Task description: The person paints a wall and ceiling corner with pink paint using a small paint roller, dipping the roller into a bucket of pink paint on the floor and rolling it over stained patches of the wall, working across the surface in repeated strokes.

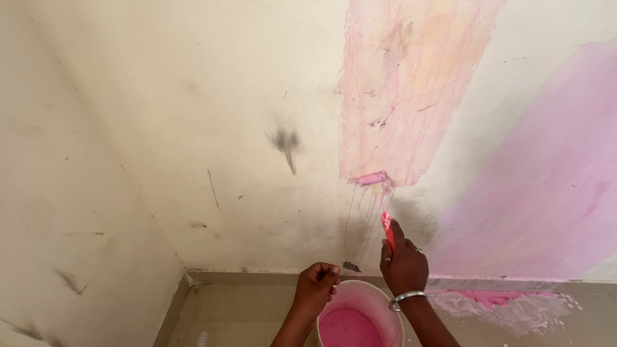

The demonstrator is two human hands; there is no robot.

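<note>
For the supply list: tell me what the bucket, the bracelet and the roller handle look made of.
Bucket: likely plastic, with thin, smooth, pink-stained walls.
Bracelet on the right hand: metal, judging by its silvery shine.
Roller handle: probably glossy red plastic; above it a thin, probably wire frame.

Floor [238, 311] beige-ish, runs along base of wall into corner at lower left. Clear plastic sheet [514, 311] lies crumpled on floor at right, tight against wall, splashed with pink paint [491, 297] puddles. Small whitish thing [202, 337] on floor near bottom edge, too blurry to tell what.
</note>
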